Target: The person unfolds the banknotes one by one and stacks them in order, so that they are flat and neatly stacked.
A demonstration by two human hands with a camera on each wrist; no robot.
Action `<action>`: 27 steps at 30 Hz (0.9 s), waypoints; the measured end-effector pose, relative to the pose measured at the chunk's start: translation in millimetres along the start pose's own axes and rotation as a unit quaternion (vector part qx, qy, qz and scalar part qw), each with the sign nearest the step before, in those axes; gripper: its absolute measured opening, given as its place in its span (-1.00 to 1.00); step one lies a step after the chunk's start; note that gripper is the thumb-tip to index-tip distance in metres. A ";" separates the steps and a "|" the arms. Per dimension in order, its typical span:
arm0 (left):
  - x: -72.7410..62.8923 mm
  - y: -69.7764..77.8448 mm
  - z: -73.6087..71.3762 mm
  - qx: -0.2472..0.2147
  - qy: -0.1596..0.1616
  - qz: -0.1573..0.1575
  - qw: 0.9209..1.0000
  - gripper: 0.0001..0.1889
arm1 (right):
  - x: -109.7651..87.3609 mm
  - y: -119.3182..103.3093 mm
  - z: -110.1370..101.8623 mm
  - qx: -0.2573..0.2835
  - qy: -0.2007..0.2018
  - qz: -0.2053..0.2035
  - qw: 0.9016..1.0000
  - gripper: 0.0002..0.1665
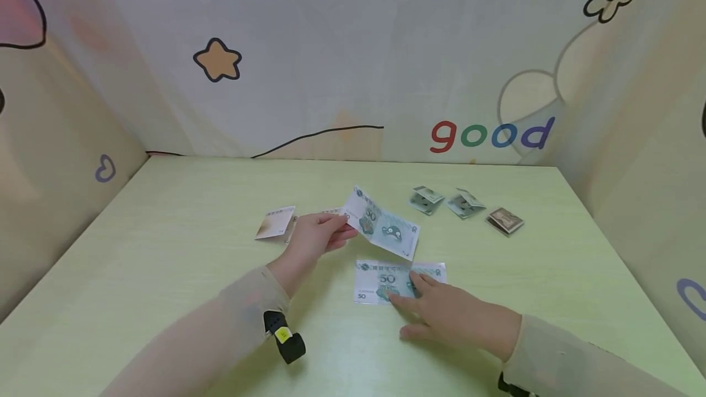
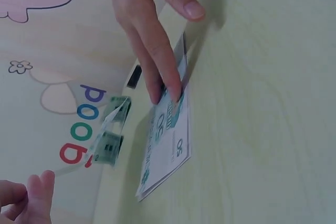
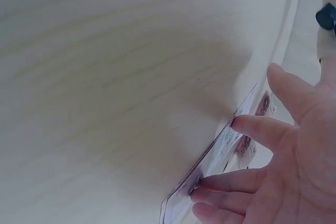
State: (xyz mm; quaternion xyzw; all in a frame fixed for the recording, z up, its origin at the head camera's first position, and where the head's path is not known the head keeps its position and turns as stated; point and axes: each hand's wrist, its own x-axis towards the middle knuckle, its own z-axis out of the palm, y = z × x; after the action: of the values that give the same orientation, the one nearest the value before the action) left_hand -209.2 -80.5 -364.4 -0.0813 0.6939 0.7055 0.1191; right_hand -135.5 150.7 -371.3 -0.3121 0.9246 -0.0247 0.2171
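Note:
My left hand (image 1: 320,234) pinches the left end of a creased green 50 banknote (image 1: 393,231) and holds it raised, one end higher than the other. In the left wrist view that note shows nearly edge-on as a thin sheet. Closer to me, a second 50 banknote (image 1: 372,282) lies flat on the table. The fingertips of my right hand (image 1: 455,314) rest on its right half and cover part of the print. The right wrist view shows that hand's fingers (image 3: 262,129) spread, with the tips at the flat note (image 3: 215,156).
Two folded green notes, one (image 1: 426,201) left of the other (image 1: 466,204), and a folded brown note (image 1: 505,221) stand at the back right. A folded pale note (image 1: 277,223) is left of my left hand; another note (image 1: 331,210) is mostly hidden behind it. Printed cloth walls enclose the table (image 1: 182,262).

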 end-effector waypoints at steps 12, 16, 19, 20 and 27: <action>-25.6 -15.0 -3.9 -0.054 -0.007 -0.011 0.998 -0.74 | -1.2 -3.3 -0.6 0.013 -0.001 0.017 1.000 -0.27; -28.1 -18.2 -4.8 -0.074 -0.009 -0.010 0.997 -0.74 | -0.8 0.7 -1.1 0.009 0.017 0.007 1.000 -0.28; -29.0 -19.3 -5.5 -0.082 -0.004 -0.008 0.997 -0.74 | -0.3 6.5 -3.0 0.026 0.059 0.004 0.998 -0.32; -29.3 -19.4 -5.7 -0.086 -0.003 -0.007 0.996 -0.74 | -0.2 9.0 -3.9 0.039 0.080 0.001 0.996 -0.35; -32.9 -20.7 -4.5 -0.098 -0.003 0.004 0.995 -0.73 | -2.0 30.2 -13.2 0.233 0.172 0.065 0.955 -0.69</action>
State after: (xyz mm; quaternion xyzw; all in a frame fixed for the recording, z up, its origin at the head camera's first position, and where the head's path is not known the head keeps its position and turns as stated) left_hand -172.1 -86.6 -375.2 -0.0879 0.6216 0.7706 0.1103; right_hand -156.7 175.0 -364.1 -0.1836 0.9347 -0.2786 0.1228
